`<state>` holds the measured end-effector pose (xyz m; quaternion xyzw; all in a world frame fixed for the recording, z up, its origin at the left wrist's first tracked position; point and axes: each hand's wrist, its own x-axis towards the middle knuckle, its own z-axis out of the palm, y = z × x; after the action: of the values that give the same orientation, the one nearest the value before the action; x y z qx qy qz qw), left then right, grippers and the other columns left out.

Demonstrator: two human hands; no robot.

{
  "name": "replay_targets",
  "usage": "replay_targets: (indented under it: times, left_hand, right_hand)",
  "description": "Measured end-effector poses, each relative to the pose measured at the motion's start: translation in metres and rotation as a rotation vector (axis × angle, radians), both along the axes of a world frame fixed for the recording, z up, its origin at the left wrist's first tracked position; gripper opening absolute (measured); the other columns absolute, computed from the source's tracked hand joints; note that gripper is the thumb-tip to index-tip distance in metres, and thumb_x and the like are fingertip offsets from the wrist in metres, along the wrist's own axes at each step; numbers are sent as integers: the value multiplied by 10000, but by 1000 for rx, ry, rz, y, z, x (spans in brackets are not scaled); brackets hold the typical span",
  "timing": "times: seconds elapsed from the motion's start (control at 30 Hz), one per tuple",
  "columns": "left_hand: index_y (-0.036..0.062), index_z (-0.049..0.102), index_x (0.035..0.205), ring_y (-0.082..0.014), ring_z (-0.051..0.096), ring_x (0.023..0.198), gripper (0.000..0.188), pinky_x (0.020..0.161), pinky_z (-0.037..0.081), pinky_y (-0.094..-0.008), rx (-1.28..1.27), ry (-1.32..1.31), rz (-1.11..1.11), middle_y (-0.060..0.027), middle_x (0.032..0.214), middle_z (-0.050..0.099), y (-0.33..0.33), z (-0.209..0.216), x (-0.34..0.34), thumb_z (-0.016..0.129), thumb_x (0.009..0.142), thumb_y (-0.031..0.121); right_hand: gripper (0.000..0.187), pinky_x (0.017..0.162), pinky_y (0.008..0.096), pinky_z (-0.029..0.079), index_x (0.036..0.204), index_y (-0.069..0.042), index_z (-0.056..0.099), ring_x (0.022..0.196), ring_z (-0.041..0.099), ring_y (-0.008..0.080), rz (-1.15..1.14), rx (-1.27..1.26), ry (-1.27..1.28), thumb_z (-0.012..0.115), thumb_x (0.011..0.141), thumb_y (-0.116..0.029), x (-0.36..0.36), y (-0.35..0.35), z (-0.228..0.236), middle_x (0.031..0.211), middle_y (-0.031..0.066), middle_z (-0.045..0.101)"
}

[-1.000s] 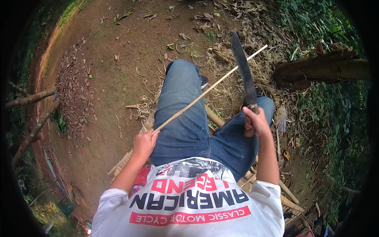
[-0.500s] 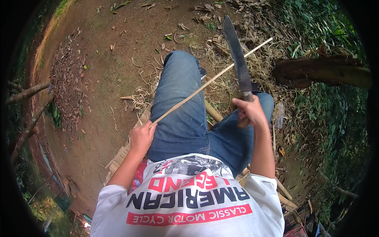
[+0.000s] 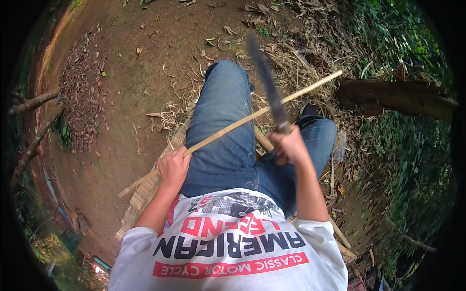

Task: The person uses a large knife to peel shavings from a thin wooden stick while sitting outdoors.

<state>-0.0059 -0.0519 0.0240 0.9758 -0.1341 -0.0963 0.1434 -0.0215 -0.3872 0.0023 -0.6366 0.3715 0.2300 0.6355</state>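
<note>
My right hand (image 3: 288, 144), wrapped round the knife (image 3: 267, 80), swings leftward; the knife, blurred, now crosses the pale strip (image 3: 223, 131) nearer my left hand (image 3: 174, 167), which pinches it over my thigh (image 3: 221, 106); the work seems to shift handward.

Left grip (image 3: 173, 165) and right grip (image 3: 290, 144) tight

Brown earth (image 3: 121, 106) — dry leaves (image 3: 80, 92) heaped left, green foliage (image 3: 407, 140) along the right.
</note>
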Motion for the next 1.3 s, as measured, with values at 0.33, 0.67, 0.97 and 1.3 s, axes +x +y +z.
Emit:
replay_targets:
  times: [0.33,0.67,0.97,1.3]
  left_hand:
    - [63,598,851,-374,612,638,153,543,437,-480,-21,107,31,-156,660,604,5,-10,-1,629,856,212]
    - [69,622,915,-368,619,642,163,546,452,-468,11,68,19,-144,673,618,4,-12,-2,646,843,213]
    - [76,619,898,-365,619,636,154,542,448,-468,15,50,36,-149,670,617,4,-11,-4,647,845,218]
    - [76,621,901,-372,618,639,182,558,453,-474,-8,65,46,-150,671,620,1,-10,-4,645,856,251]
  right_hand:
    - [199,379,275,383,680,-49,541,393,494,119,-210,-9,-143,709,788,-55,14,-21,2,509,28,525]
    - [210,378,262,369,687,-44,562,399,490,104,-71,-44,-111,756,760,-76,8,-40,4,518,17,538]
    - [203,388,262,378,690,-65,553,397,474,97,-53,70,-116,738,772,-76,12,-38,-5,523,6,523]
    - [217,394,267,371,691,-35,575,422,485,94,18,21,-99,775,751,-97,6,-17,-6,549,2,535]
